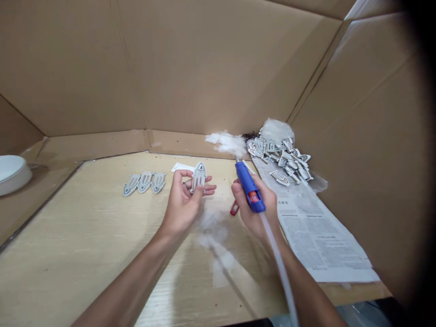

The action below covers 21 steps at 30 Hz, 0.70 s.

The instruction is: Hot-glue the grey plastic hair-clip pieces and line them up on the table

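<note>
My left hand (184, 195) pinches a small grey pointed plaque (199, 178) between thumb and fingers, holding it upright above the table. My right hand (260, 200) is wrapped around a blue hot glue gun (250, 186), whose nozzle points away from me. A long translucent glue stick (277, 254) trails from the gun's back end over my right forearm. Near the right hand, a red piece with a slot (234, 207) lies partly hidden. Three similar grey plaques (145, 181) rest side by side to the left of my left hand.
Many grey and white pieces (289, 159) are heaped on newspaper (316, 236) at the right. White fluffy material (228, 143) lies by the back cardboard wall (190, 68). A white round container (13, 175) stands at far left. A dotted white card (182, 167) lies behind my left hand.
</note>
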Each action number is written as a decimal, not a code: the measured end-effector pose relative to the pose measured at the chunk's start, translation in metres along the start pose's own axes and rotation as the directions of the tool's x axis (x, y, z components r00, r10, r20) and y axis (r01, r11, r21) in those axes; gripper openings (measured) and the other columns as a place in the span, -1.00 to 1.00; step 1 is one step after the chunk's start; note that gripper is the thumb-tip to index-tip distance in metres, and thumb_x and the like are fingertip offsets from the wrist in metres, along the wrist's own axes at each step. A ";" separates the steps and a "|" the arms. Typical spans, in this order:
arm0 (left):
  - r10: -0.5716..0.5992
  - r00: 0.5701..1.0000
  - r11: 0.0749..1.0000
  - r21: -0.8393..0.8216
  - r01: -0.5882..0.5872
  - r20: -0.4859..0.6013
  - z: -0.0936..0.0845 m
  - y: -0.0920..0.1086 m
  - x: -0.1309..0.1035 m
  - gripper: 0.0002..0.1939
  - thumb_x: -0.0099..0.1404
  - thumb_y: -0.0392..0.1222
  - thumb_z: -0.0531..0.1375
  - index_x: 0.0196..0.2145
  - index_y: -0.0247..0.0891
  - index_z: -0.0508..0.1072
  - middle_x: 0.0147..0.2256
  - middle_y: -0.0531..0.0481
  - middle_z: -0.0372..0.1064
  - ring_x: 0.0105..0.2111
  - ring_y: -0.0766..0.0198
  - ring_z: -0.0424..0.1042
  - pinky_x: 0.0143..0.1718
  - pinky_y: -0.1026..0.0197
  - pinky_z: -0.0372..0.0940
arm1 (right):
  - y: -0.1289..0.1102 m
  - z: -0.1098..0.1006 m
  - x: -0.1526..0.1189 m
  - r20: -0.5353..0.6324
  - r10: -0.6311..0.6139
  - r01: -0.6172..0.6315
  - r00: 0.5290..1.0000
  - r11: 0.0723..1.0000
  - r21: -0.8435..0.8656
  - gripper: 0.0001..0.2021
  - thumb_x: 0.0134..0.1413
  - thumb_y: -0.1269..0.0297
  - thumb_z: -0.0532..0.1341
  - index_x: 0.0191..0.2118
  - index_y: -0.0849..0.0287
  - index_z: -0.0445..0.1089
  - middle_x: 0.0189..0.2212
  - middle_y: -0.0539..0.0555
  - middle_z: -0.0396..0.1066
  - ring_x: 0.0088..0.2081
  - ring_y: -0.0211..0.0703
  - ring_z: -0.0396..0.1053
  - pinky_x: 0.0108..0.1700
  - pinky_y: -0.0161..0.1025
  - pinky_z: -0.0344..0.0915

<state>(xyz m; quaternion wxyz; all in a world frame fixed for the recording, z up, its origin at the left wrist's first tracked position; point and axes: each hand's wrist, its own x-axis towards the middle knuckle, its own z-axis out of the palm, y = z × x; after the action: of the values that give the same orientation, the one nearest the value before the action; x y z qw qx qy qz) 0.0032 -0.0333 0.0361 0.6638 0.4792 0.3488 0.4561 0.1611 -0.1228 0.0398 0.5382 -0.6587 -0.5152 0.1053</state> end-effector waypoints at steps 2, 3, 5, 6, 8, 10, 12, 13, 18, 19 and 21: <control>0.037 0.999 0.992 0.121 -0.035 -0.013 -0.005 0.002 0.003 -0.65 0.31 -0.09 0.30 -0.06 -0.21 0.27 -0.18 -0.01 0.55 -0.37 0.43 0.57 -0.24 0.38 0.46 | 0.003 -0.003 0.005 0.042 0.116 -0.121 0.992 0.980 0.158 -0.59 0.26 -0.12 0.37 -0.06 0.12 0.38 -0.44 -0.04 0.39 -0.58 -0.29 0.31 -0.54 -0.33 0.26; 0.047 0.999 0.983 0.178 -0.043 -0.018 -0.008 0.003 0.004 -0.66 0.31 -0.06 0.31 -0.06 -0.25 0.35 -0.24 0.01 0.53 -0.40 0.48 0.52 -0.30 0.44 0.40 | 0.004 -0.004 0.007 0.065 0.148 -0.159 0.987 0.961 0.228 -0.56 0.24 -0.13 0.38 -0.04 0.10 0.35 -0.43 -0.06 0.40 -0.61 -0.32 0.28 -0.58 -0.35 0.23; 0.050 0.999 0.970 0.240 -0.044 -0.018 -0.012 0.005 0.007 -0.66 0.28 -0.06 0.34 -0.08 -0.31 0.47 -0.31 0.02 0.49 -0.43 0.53 0.44 -0.36 0.49 0.31 | 0.007 -0.007 0.010 0.123 0.170 -0.203 0.978 0.914 0.351 -0.55 0.23 -0.14 0.39 -0.02 0.09 0.34 -0.35 -0.04 0.46 -0.63 -0.37 0.26 -0.62 -0.38 0.21; 0.051 0.999 0.970 0.239 -0.045 -0.019 -0.014 0.007 0.008 -0.65 0.26 -0.06 0.36 -0.08 -0.32 0.50 -0.31 0.03 0.47 -0.42 0.54 0.41 -0.37 0.49 0.30 | 0.009 -0.009 0.011 0.159 0.170 -0.221 0.973 0.890 0.399 -0.57 0.25 -0.13 0.38 -0.02 0.09 0.36 -0.30 -0.02 0.50 -0.63 -0.39 0.27 -0.62 -0.39 0.22; 0.055 0.998 0.979 0.197 -0.048 -0.032 -0.016 0.010 0.009 -0.62 0.20 -0.08 0.40 -0.10 -0.33 0.50 -0.30 0.05 0.46 -0.42 0.52 0.41 -0.39 0.47 0.31 | 0.012 -0.011 0.012 0.231 0.167 -0.260 0.958 0.846 0.465 -0.60 0.28 -0.10 0.36 -0.01 0.10 0.41 -0.22 0.03 0.54 -0.63 -0.41 0.28 -0.62 -0.39 0.25; 0.048 0.999 0.986 0.160 -0.044 -0.024 -0.016 0.012 0.010 -0.62 0.17 -0.08 0.42 -0.13 -0.32 0.49 -0.31 0.07 0.44 -0.41 0.52 0.40 -0.39 0.47 0.29 | 0.015 -0.013 0.012 0.265 0.168 -0.283 0.949 0.823 0.492 -0.61 0.28 -0.08 0.37 -0.01 0.12 0.47 -0.23 0.05 0.55 -0.62 -0.40 0.30 -0.60 -0.38 0.30; 0.027 1.000 0.989 0.142 -0.029 0.010 -0.016 0.012 0.009 -0.65 0.18 -0.07 0.41 -0.15 -0.33 0.53 -0.31 0.06 0.45 -0.41 0.56 0.37 -0.39 0.50 0.26 | 0.017 -0.013 0.011 0.291 0.173 -0.301 0.941 0.820 0.486 -0.60 0.25 -0.06 0.40 -0.01 0.15 0.51 -0.34 0.03 0.51 -0.59 -0.33 0.35 -0.57 -0.36 0.36; 0.010 0.999 0.991 0.137 -0.014 0.031 -0.016 0.012 0.009 -0.65 0.20 -0.06 0.40 -0.14 -0.33 0.57 -0.29 0.05 0.47 -0.41 0.57 0.35 -0.39 0.51 0.24 | 0.017 -0.013 0.010 0.305 0.176 -0.311 0.936 0.821 0.478 -0.59 0.23 -0.06 0.41 -0.02 0.16 0.52 -0.40 0.01 0.47 -0.57 -0.29 0.39 -0.57 -0.36 0.37; -0.096 0.989 0.992 0.089 0.085 0.117 -0.014 0.011 0.005 -0.54 0.22 -0.02 0.38 0.03 -0.28 0.62 -0.30 0.02 0.51 -0.44 0.57 0.33 -0.43 0.49 0.21 | 0.013 -0.012 0.006 0.370 0.197 -0.351 0.908 0.839 0.415 -0.61 0.20 -0.06 0.43 -0.10 0.17 0.49 -0.50 0.00 0.45 -0.52 -0.20 0.48 -0.60 -0.40 0.29; -0.108 0.985 0.992 0.076 0.098 0.132 -0.013 0.011 0.003 -0.53 0.22 -0.02 0.39 0.04 -0.28 0.62 -0.33 0.03 0.50 -0.46 0.57 0.32 -0.44 0.48 0.20 | 0.012 -0.012 0.006 0.376 0.198 -0.352 0.905 0.845 0.403 -0.60 0.19 -0.07 0.44 -0.11 0.16 0.48 -0.48 0.02 0.47 -0.52 -0.21 0.48 -0.60 -0.40 0.28; -0.123 0.981 0.992 0.052 0.116 0.150 -0.011 0.014 0.001 -0.51 0.21 -0.04 0.39 0.06 -0.30 0.62 -0.38 0.03 0.49 -0.50 0.58 0.29 -0.45 0.48 0.19 | 0.009 -0.011 0.005 0.380 0.192 -0.345 0.905 0.853 0.391 -0.59 0.18 -0.08 0.44 -0.13 0.17 0.48 -0.41 0.06 0.54 -0.51 -0.22 0.48 -0.60 -0.40 0.29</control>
<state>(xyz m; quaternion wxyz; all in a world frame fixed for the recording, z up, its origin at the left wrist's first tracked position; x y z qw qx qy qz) -0.0104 -0.0271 0.0457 0.7043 0.5051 0.3348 0.3699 0.1762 -0.1244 0.0384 0.5622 -0.5558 -0.4600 0.4043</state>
